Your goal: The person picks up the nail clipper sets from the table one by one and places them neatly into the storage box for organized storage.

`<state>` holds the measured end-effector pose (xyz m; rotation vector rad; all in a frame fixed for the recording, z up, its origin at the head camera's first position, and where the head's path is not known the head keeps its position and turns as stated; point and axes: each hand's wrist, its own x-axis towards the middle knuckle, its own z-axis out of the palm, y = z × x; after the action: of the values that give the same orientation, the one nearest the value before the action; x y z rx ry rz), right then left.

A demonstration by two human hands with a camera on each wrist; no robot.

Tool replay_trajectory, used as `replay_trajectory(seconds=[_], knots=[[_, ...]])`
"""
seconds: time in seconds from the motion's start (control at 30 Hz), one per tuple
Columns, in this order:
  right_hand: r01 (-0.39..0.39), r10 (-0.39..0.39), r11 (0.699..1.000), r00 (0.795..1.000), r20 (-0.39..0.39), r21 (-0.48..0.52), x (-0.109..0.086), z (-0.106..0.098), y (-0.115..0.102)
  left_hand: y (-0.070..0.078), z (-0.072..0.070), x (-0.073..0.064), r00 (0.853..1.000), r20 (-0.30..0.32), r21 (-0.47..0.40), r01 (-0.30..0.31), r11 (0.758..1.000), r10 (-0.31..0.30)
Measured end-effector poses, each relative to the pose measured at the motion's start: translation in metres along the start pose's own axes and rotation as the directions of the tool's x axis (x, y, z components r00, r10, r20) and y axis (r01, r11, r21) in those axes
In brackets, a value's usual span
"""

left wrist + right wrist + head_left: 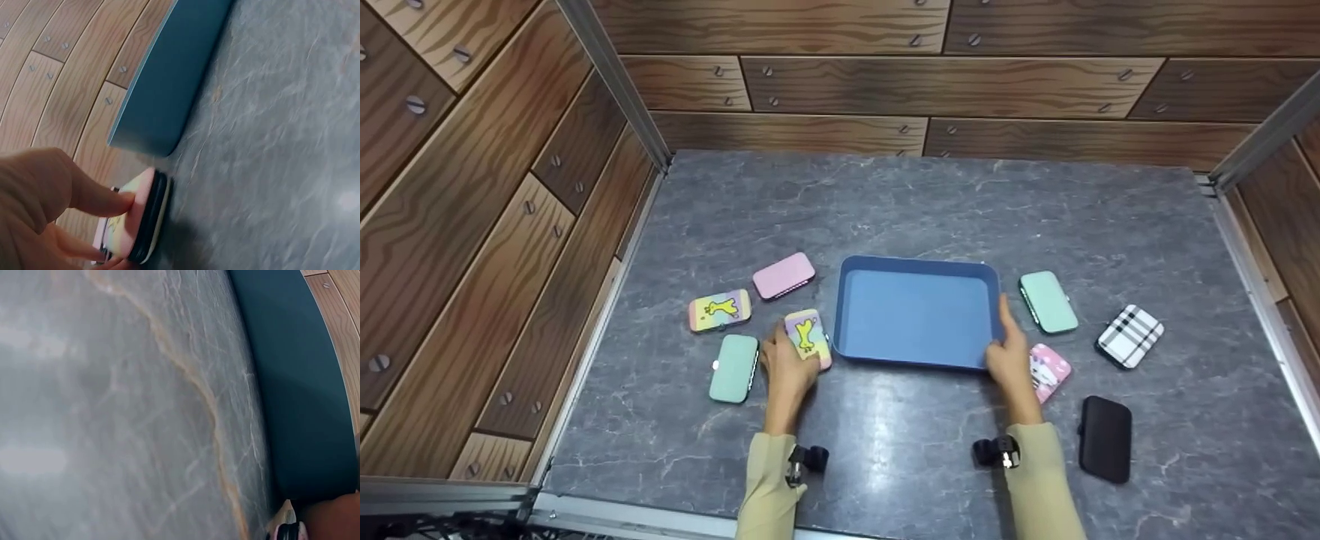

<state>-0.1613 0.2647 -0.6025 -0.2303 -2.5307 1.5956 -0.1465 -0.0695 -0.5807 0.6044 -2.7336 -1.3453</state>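
Note:
My left hand [790,364] pinches a small hinged giraffe-print case [808,339] between thumb and fingers, just left of the blue tray [919,362]. In the left wrist view the case [152,219] stands tilted on edge, its dark seam showing, near the tray's corner [152,126]. At the tray's front right corner, my right hand [1011,364] holds the wall, one finger stretched along the right side and the thumb at the corner. Only a bit of that hand [334,517] shows in the right wrist view. Inside the tray only its bare blue floor shows.
To the left lie a second giraffe-print case [720,310], a pink case [784,276] and a mint case [734,368]. On the right are another mint case [1048,302], a plaid case [1130,336], a pink cartoon case [1050,371] and a black case [1105,439].

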Motion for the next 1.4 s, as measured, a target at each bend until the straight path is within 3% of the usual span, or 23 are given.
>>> replay_trajectory(seconds=[0.13, 0.3, 0.5, 0.67, 0.77, 0.83, 0.97, 1.0, 1.07, 1.17, 1.4], knots=[[-0.013, 0.013, 1.0, 1.0, 0.005, -0.002, 0.0, -0.001, 0.0, -0.002, -0.005, 0.003, 0.999, 0.046, 0.058, 0.014, 0.998, -0.017], [-0.01, 0.01, 1.0, 1.0, 0.006, 0.008, 0.0, -0.001, 0.0, -0.003, -0.007, 0.004, 0.997, 0.054, 0.023, 0.049, 0.999, -0.05], [-0.021, 0.021, 1.0, 1.0, 0.014, 0.013, -0.003, -0.002, 0.001, -0.008, -0.007, 0.0, 0.999, 0.029, -0.112, 0.032, 0.993, -0.029], [-0.028, 0.028, 1.0, 1.0, 0.01, 0.003, -0.004, -0.003, 0.001, -0.02, -0.004, 0.001, 0.999, 0.013, -0.272, 0.038, 0.962, -0.036], [-0.033, 0.033, 0.999, 0.999, 0.007, -0.011, -0.004, -0.003, 0.002, -0.027, 0.001, 0.002, 0.998, 0.004, -0.423, 0.055, 0.904, -0.058], [-0.029, 0.029, 1.0, 1.0, 0.008, -0.01, -0.005, -0.003, 0.002, -0.031, 0.006, 0.003, 0.998, 0.001, -0.562, 0.056, 0.826, -0.066], [-0.018, 0.018, 1.0, 1.0, 0.011, 0.001, -0.006, -0.003, 0.003, -0.036, 0.016, 0.008, 0.998, -0.015, -0.778, 0.03, 0.627, -0.067], [-0.015, 0.015, 1.0, 1.0, 0.009, 0.0, -0.006, -0.003, 0.003, -0.036, 0.018, 0.009, 0.998, -0.021, -0.803, 0.017, 0.596, -0.057], [-0.018, 0.018, 1.0, 1.0, 0.008, -0.004, -0.006, -0.002, 0.003, -0.038, 0.021, 0.01, 0.999, -0.032, -0.825, -0.007, 0.566, -0.034], [-0.025, 0.026, 1.0, 1.0, 0.013, -0.005, -0.006, -0.002, 0.003, -0.04, 0.021, 0.01, 0.999, -0.049, -0.827, -0.044, 0.561, 0.005], [-0.018, 0.018, 1.0, 1.0, 0.01, 0.012, -0.001, 0.0, 0.0, -0.027, 0.007, 0.0, 0.989, -0.114, -0.769, -0.147, 0.622, 0.093]])
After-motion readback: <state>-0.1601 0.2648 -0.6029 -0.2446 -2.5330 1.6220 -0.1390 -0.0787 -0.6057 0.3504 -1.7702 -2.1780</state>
